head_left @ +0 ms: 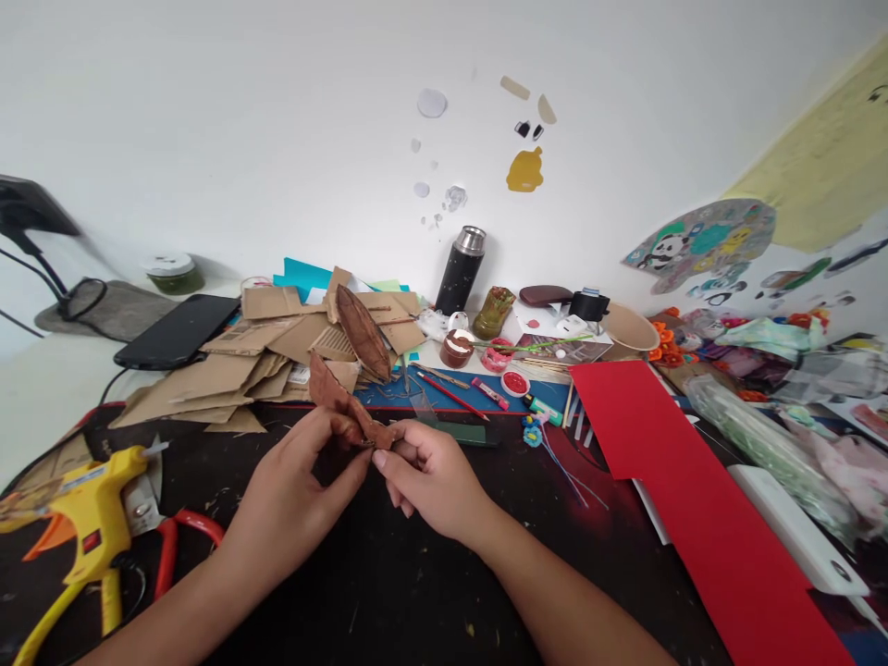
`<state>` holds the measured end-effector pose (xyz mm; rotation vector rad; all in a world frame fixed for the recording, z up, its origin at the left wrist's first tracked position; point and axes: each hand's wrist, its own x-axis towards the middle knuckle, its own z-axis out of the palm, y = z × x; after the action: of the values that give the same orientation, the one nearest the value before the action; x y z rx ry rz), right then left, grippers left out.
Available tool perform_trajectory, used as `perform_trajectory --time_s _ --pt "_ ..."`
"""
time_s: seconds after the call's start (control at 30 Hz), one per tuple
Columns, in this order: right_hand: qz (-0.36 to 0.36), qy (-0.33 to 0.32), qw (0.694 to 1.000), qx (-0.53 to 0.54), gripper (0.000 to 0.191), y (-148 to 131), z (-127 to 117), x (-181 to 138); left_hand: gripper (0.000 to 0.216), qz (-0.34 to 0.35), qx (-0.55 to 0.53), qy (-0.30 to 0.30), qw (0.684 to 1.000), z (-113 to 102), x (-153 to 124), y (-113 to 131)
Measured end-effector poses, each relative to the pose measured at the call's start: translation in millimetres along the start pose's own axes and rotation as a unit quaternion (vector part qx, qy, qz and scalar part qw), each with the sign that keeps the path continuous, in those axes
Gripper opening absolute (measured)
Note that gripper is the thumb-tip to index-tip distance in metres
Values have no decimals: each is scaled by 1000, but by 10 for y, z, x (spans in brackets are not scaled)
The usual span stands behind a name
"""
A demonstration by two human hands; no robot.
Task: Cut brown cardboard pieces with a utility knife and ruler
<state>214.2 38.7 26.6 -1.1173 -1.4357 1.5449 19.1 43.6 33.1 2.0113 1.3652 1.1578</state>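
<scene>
Left hand [298, 481] and right hand [430, 476] meet mid-bench, fingertips pinched together on the lower end of a dry brown leaf [333, 393] that pokes up just above the dark bench [388, 592]. It looks brittle, so I'd judge a hard squeeze or twist there could crack it, and the left forearm could knock the yellow glue gun [90, 518] nearby. It's a crowded bench: cardboard scraps [228, 370] behind, a red sheet [694, 481] to the right, a black flask [459, 270] against the white wall [277, 111].
</scene>
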Motion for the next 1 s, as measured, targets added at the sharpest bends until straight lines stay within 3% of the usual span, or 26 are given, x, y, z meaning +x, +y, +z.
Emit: perform_trajectory --time_s 0.3,0.47,1.0 --pt "-6 17 999 -38 18 74 10 0 11 24 16 -6 1000 18 -3 -29" --pt "-7 49 995 -91 30 102 -10 2 14 59 58 -31 996 23 -9 -121" --pt "-17 12 999 -32 20 90 -16 3 18 -28 -39 -31 998 -16 40 -40"
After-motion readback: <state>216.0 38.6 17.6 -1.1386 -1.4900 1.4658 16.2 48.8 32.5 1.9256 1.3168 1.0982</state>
